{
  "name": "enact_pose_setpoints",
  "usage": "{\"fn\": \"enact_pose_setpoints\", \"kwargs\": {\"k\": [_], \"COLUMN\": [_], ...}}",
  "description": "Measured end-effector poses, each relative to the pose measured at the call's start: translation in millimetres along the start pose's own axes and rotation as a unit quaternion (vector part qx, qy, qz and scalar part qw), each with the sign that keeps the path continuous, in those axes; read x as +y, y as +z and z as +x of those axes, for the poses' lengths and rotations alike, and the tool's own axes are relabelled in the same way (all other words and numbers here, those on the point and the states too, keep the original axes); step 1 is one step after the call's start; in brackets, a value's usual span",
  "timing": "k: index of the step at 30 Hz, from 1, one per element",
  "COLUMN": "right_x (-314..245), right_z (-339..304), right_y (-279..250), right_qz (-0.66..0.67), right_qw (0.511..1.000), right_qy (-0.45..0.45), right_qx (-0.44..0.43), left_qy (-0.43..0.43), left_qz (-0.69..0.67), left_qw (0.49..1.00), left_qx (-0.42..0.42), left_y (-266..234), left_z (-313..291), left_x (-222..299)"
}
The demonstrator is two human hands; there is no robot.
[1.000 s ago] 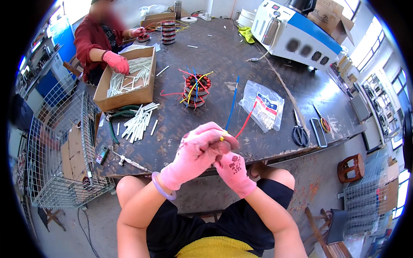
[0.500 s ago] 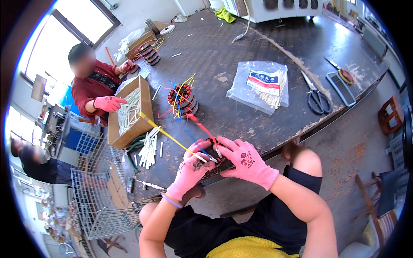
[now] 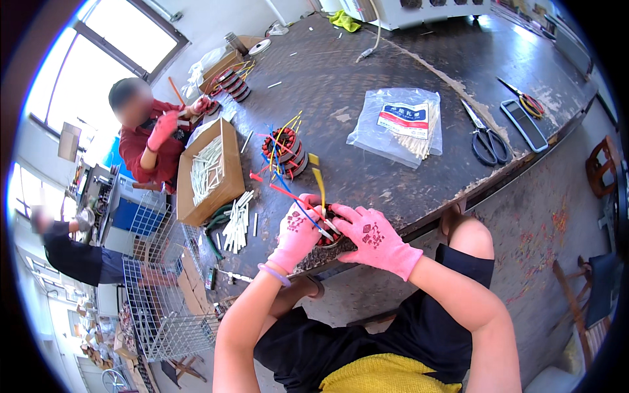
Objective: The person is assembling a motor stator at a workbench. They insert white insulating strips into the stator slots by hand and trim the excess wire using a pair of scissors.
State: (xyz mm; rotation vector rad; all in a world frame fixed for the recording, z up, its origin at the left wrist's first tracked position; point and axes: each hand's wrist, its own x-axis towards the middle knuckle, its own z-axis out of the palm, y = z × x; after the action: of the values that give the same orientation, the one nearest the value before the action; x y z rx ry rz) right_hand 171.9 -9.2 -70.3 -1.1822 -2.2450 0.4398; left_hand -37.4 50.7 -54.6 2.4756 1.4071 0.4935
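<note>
At the near table edge, both my pink-gloved hands are closed around a motor stator point(image 3: 329, 240). My left hand point(image 3: 296, 230) grips its left side, by the roots of the wires. My right hand point(image 3: 375, 241) holds the other side, fingers bent over the top. Red, blue and yellow leads rise from the stator, the yellow wire point(image 3: 319, 180) standing nearly upright. White sleeving shows on wires between my hands. Fingertips hide much of the stator, so which strand is pinched I cannot tell. Beyond stands a stack of stators point(image 3: 292, 159) with coloured leads.
White sleeve pieces point(image 3: 237, 226) lie left, beside a cardboard box point(image 3: 229, 177) of more. A plastic bag point(image 3: 373, 128) of ties, scissors point(image 3: 488, 141), a phone point(image 3: 524, 126) and snips point(image 3: 526, 101) lie right. A co-worker point(image 3: 147, 131) sits far left; a wire basket point(image 3: 173, 334) stands near left.
My left hand has shifted up and right around the stator. The yellow wire has swung from leaning left to nearly upright. The co-worker's gloved hand has lifted from the box.
</note>
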Motion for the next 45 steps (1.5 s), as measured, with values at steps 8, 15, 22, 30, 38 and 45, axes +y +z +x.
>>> {"fn": "enact_pose_setpoints", "kwargs": {"k": [8,15,22,30,38,45], "right_x": [21.8,24.5,-28.3,-45.0,-47.6,-50.4], "right_z": [11.5,18.8,-6.0,23.9,29.6,36.1], "right_y": [-13.1,-21.3,-42.4,-28.1,-27.4,-38.4], "right_qz": [0.017,0.099,0.167,0.047,0.057,0.055], "right_qw": [0.999,0.993,0.981,0.998,0.996,0.995], "right_qy": [-0.029,-0.064,0.041,0.033,0.069,0.064], "right_qx": [-0.041,-0.029,0.092,0.04,0.016,-0.046], "left_qy": [-0.187,-0.068,-0.025,-0.037,0.029,0.11], "left_qz": [-0.248,-0.194,-0.179,-0.395,-0.403,-0.396], "left_qw": [0.942,0.967,0.978,0.915,0.904,0.897], "left_qx": [0.131,0.149,0.102,0.07,0.14,0.164], "left_y": [14.8,12.5,-35.5,-47.5,-61.0,-56.4], "left_z": [-21.6,-37.4,-33.3,-32.1,-28.5,-26.7], "left_x": [36.5,44.7,42.3,43.7,53.5,49.3]}}
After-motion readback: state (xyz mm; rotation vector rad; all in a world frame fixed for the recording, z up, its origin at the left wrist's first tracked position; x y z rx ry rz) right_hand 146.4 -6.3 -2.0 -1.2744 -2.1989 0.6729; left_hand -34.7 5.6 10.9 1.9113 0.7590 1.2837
